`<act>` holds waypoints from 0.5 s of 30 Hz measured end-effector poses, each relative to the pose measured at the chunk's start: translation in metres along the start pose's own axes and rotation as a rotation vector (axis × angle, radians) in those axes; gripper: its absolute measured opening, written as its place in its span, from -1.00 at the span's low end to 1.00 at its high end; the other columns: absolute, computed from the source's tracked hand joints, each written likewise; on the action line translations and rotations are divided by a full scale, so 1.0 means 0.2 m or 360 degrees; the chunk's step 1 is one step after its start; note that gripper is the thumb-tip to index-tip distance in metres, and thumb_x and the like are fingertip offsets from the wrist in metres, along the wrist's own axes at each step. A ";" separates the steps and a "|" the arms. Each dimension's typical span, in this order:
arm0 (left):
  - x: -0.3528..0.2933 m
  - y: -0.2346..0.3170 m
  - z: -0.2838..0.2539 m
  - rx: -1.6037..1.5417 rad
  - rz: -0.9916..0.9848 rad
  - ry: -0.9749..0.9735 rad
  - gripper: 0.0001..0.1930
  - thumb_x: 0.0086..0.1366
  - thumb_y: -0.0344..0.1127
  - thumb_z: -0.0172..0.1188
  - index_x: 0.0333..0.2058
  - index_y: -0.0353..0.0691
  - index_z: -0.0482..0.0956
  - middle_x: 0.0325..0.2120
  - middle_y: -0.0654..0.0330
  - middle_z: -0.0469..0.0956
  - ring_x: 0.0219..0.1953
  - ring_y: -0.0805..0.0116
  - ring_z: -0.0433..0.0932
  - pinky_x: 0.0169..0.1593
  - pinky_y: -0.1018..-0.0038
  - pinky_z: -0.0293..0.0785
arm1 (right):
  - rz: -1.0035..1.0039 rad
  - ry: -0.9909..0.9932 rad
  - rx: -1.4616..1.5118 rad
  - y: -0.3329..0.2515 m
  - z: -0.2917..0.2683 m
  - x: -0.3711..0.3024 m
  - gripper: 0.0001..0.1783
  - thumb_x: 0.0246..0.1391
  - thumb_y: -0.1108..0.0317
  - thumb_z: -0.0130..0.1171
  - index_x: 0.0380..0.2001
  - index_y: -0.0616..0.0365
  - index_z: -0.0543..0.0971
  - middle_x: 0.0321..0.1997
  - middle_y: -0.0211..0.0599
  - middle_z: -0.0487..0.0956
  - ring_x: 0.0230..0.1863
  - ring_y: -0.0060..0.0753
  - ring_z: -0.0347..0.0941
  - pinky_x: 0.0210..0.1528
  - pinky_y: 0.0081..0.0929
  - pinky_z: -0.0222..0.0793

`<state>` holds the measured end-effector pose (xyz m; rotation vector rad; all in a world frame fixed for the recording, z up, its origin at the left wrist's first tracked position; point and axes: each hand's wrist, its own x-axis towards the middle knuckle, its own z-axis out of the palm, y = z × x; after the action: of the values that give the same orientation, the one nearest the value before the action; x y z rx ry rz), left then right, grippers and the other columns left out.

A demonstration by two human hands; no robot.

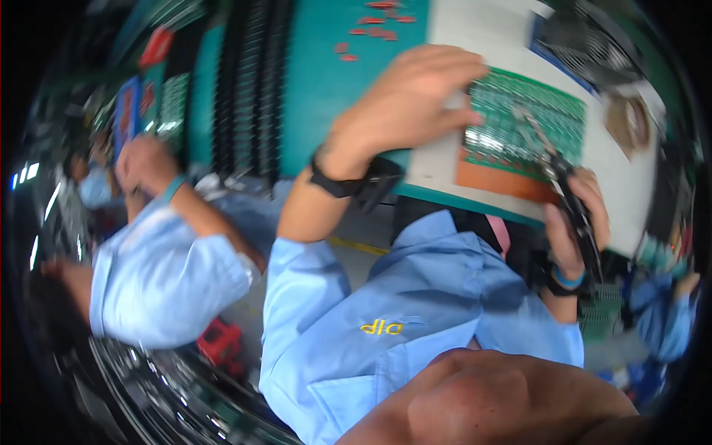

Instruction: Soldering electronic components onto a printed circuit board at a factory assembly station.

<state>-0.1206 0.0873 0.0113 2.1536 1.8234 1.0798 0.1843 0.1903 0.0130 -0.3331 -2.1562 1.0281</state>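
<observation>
Green board (552, 111) right of upper middle of frame, orange sheet (497, 178) showing along its lower edge. Left hand (419, 96) at board's left edge, fingers and thumb bent; blur, cannot tell if it grips. Right hand (578, 219), right of frame, wrapped round black-handled tool (575, 204), metal tip over board. White mat (434, 159) under, on green counter (334, 81). Small red bits (378, 32) near top middle.

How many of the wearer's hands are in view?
2: left hand at the left edge of the green board; right hand around a black-handled tool.
</observation>
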 end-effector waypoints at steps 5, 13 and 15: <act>0.14 -0.03 0.13 0.0038 -0.0169 -0.0193 -0.39 0.13 -0.34 0.52 0.17 -0.29 0.58 0.21 -0.04 0.56 0.27 -0.05 0.49 0.32 0.20 0.42 | 0.0049 -0.0139 0.0116 0.18 -0.08 0.04 -0.49 -0.05 0.47 0.45 0.00 0.42 0.57 -0.18 0.05 0.62 -0.11 -0.01 0.57 0.05 -0.11 0.46; 0.21 -0.06 0.26 -0.0012 -0.0246 -0.0219 -0.42 0.12 -0.30 0.52 0.13 -0.32 0.60 0.16 -0.05 0.59 0.26 -0.08 0.49 0.31 0.14 0.41 | 0.0037 -0.0107 0.0044 0.31 -0.08 0.06 -0.55 -0.09 0.51 0.43 -0.08 0.42 0.62 -0.26 -0.02 0.62 -0.21 -0.04 0.57 -0.05 -0.16 0.48; 0.22 -0.07 0.26 -0.0013 -0.0265 -0.0241 -0.40 0.13 -0.32 0.52 0.16 -0.29 0.59 0.19 -0.04 0.57 0.28 -0.05 0.48 0.32 0.16 0.40 | 0.0037 -0.0085 0.0022 0.33 -0.07 0.08 -0.56 -0.09 0.51 0.43 -0.08 0.42 0.62 -0.27 -0.03 0.63 -0.22 -0.07 0.57 -0.07 -0.20 0.49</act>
<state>-0.1013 0.1479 -0.0144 1.9775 1.8857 0.8625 0.1780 0.2480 -0.0232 -0.3282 -2.1963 1.0759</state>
